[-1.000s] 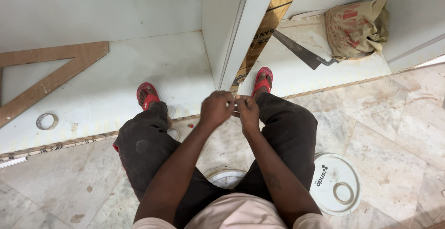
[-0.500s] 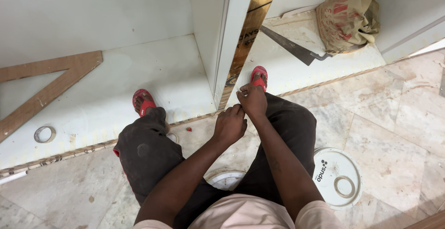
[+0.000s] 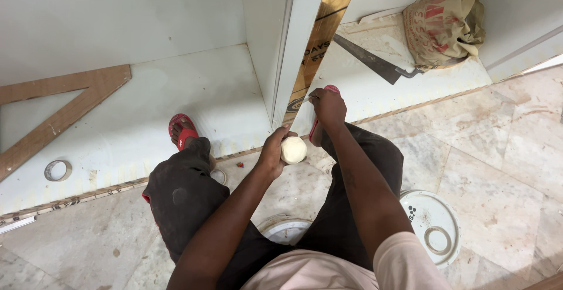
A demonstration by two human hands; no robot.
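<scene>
Cream tape roll was gripped by the left hand; its strip end was pinched by the right hand at the white panel edge. Tension was best kept even.

Dark dusty trousers, red sandals, pale pink short-sleeve shirt, forearms bare w/ no gloves.

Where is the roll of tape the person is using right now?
The cream tape roll sits in the left hand at the head view's centre, below the white panel edge, near the right hand.
</scene>
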